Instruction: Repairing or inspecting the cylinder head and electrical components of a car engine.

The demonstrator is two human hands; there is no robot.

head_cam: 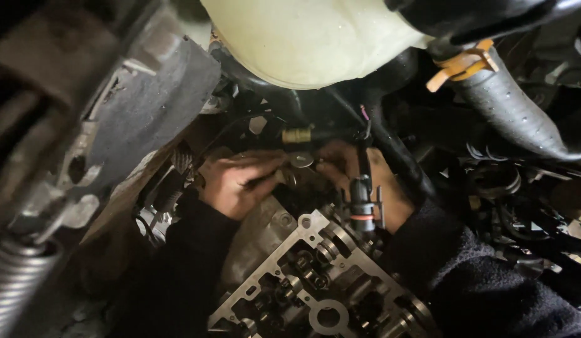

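Round metal disc (301, 159), small and silvery, sits between the two hands deep in the engine bay, just below a brass-coloured fitting (296, 135) on a dark hose. Left hand (237, 183) has its fingers curled toward the disc, the fingertips meeting around it or right at its edge; whether they truly pinch it cannot be told in the dim light. Right hand (359, 181) comes in from the other side, its fingers bent and resting just beside the disc, partly hidden behind a black electrical connector (362, 201) with an orange seal that hangs in front of it; its hold cannot be told either. Both arms wear dark sleeves (466, 275) reaching in from the near side.

Nearer than the hands lies the open cylinder head (315, 281), a grey metal casting with bolt holes and bearing saddles showing. Far above the hands bulges a pale, cream-coloured plastic reservoir (309, 37). To the far right, a thick black hose (516, 106) carries an orange clip (462, 62). At the left edge stands a blurred grey metal bracket (146, 106), and a coil spring (15, 275) shows at the near left corner.
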